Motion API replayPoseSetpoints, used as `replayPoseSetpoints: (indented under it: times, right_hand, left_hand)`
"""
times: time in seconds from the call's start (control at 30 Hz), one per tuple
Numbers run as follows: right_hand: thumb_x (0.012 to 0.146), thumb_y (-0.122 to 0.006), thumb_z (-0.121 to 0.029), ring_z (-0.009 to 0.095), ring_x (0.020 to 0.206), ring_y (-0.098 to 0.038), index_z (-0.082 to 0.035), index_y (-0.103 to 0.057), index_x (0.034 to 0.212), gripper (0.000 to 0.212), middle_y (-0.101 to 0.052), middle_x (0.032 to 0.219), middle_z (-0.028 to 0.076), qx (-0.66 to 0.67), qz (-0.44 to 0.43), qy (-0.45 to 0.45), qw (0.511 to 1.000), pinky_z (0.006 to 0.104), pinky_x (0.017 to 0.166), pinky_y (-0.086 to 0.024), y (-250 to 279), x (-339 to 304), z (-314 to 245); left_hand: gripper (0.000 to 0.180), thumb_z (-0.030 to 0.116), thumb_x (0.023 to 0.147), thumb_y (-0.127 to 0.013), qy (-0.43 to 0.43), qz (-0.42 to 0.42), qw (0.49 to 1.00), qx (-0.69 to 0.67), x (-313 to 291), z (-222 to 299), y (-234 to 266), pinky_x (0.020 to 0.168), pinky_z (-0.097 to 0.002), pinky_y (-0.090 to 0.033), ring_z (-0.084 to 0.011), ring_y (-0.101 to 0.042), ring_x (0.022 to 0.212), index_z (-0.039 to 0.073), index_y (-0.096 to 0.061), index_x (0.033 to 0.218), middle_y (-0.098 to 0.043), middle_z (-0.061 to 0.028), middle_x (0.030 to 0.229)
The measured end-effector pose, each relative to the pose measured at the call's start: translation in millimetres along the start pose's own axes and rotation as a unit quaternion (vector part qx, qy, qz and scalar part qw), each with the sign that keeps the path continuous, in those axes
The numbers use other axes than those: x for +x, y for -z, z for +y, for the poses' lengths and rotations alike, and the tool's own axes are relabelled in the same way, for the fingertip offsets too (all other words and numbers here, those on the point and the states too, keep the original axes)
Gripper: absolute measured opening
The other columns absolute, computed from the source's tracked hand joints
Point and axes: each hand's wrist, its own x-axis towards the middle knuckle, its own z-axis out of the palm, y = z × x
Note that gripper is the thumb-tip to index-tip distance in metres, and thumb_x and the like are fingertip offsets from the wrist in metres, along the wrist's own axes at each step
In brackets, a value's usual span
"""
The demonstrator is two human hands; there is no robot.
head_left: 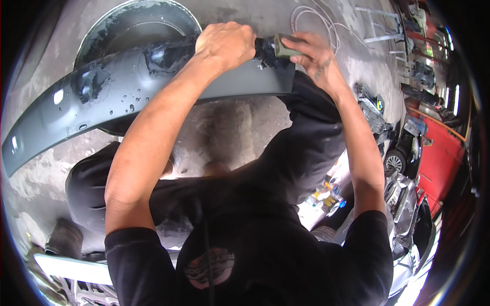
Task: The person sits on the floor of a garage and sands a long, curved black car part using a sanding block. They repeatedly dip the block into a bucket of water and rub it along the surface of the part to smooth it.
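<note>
A long, curved grey car body panel (245,81) stretches from the far left to my right knee. Water drops and dark, worn patches mark its surface. My left hand (224,45) is closed over the panel's far edge, its fingertips hidden behind the knuckles. At the panel's right end, my right hand (314,53) pinches a small olive-grey sanding block (287,47) between thumb and fingers. The block is at the panel's dark upper corner; whether it touches cannot be made out.
Behind the panel stands a large round basin (193,19), partly covered by it. A pale hose (334,30) lies coiled on the concrete floor. My bent legs are beneath the panel. To the right are a metal frame (383,38), car parts, bottles (326,198) and a red panel (441,153).
</note>
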Motion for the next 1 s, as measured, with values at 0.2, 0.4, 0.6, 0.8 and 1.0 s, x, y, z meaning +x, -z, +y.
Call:
replayPoseSetpoints:
  times: [0.2,0.4,0.6,0.8,1.0]
  right_hand:
    - [0.090,-0.079,-0.008,0.035,0.120,-0.064,-0.021,-0.079,0.133,0.044,-0.070,0.136,0.014,-0.073,0.017,0.030,0.997,0.0455,0.109,-0.050,-1.7,22.5,-0.8]
    - [0.091,-0.077,-0.006,0.036,0.121,-0.062,-0.020,-0.079,0.132,0.043,-0.066,0.143,0.015,-0.004,-0.013,0.000,1.000,0.0482,0.108,-0.053,2.1,0.3,5.9]
    - [0.090,-0.076,-0.003,0.038,0.119,-0.063,-0.017,-0.080,0.130,0.042,-0.069,0.138,0.017,0.051,-0.002,-0.016,0.999,0.0471,0.104,-0.053,2.8,-7.2,-3.6]
    - [0.089,-0.075,-0.003,0.040,0.119,-0.064,-0.014,-0.079,0.131,0.043,-0.068,0.139,0.021,-0.034,0.005,0.047,0.998,0.0482,0.105,-0.052,6.4,9.7,-0.4]
    - [0.092,-0.076,-0.006,0.037,0.131,-0.060,-0.018,-0.078,0.133,0.043,-0.066,0.146,0.016,0.035,-0.028,-0.020,0.999,0.0471,0.113,-0.050,6.5,0.9,-1.7]
  left_hand:
    - [0.044,0.032,0.109,-0.050,0.001,0.000,1.000,-0.010,-1.5,0.2,-0.2,0.097,-0.0540,-0.055,-0.0440,-0.074,0.100,0.001,-0.079,0.101,-0.078,-0.0240,0.098]
    - [0.044,0.033,0.109,-0.050,-0.001,-0.008,1.000,-0.002,-1.0,0.4,0.6,0.098,-0.0540,-0.055,-0.0439,-0.074,0.102,0.001,-0.079,0.103,-0.078,-0.0242,0.099]
    - [0.044,0.033,0.109,-0.049,0.013,-0.027,1.000,0.001,-0.7,2.6,1.7,0.099,-0.0535,-0.055,-0.0437,-0.074,0.104,0.001,-0.079,0.106,-0.078,-0.0239,0.103]
    - [0.042,0.031,0.109,-0.050,-0.002,-0.006,1.000,-0.008,-2.3,1.2,0.9,0.098,-0.0532,-0.055,-0.0445,-0.074,0.102,0.001,-0.080,0.104,-0.078,-0.0249,0.102]
    - [0.042,0.030,0.108,-0.050,-0.001,-0.013,1.000,0.004,-1.3,1.3,0.0,0.096,-0.0536,-0.056,-0.0443,-0.074,0.100,0.001,-0.080,0.101,-0.078,-0.0242,0.100]
